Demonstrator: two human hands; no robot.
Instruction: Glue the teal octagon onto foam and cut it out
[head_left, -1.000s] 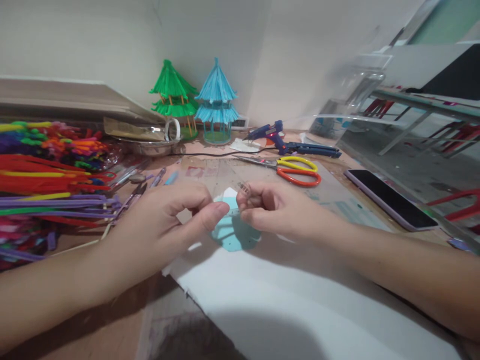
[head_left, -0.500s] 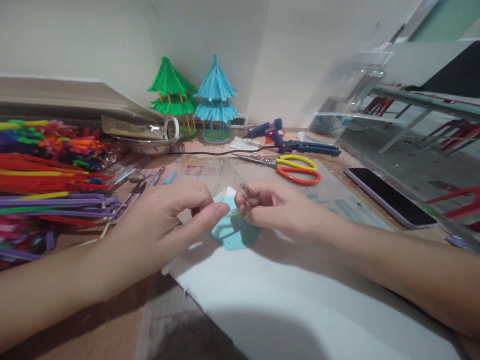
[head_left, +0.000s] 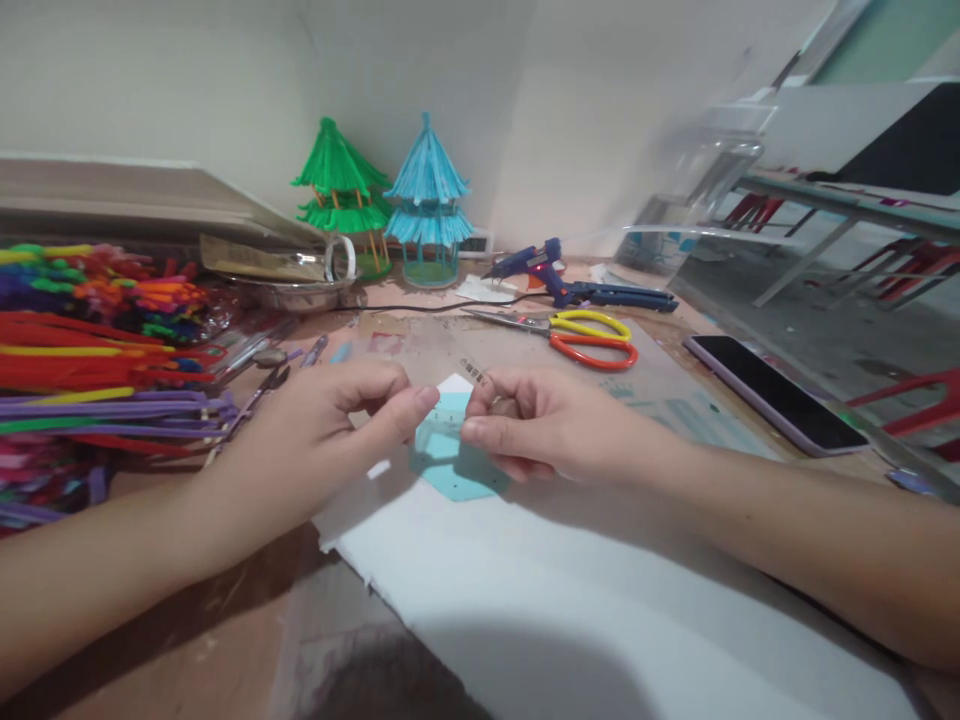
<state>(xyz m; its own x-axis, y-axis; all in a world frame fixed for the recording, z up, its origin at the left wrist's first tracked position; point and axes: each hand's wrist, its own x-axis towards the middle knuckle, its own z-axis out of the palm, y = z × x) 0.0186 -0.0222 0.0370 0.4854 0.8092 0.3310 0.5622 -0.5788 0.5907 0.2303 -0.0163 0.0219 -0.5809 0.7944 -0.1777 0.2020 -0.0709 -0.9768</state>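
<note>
White board (head_left: 585, 590) bears angular teal card (head_left: 456, 478) beneath 2 hands' (head_left: 330, 425) (head_left: 551, 425) curled fingers (head_left: 491, 433), grip unclear.

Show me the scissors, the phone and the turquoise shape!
Scissors (head_left: 541, 324): head view, metal beside the handles.
Phone (head_left: 776, 393): head view, dark screen.
Turquoise shape (head_left: 457, 466): head view, shaded middle.

Bare Left Hand (head_left: 330, 435), Bare Right Hand (head_left: 559, 420)

The left forearm (head_left: 127, 575) and right forearm (head_left: 795, 530) are also showing bare. A tiny dark spot (head_left: 748, 517) is marking the right one. The left thumbnail (head_left: 428, 396) is seemingly short, though blur is softening it.
</note>
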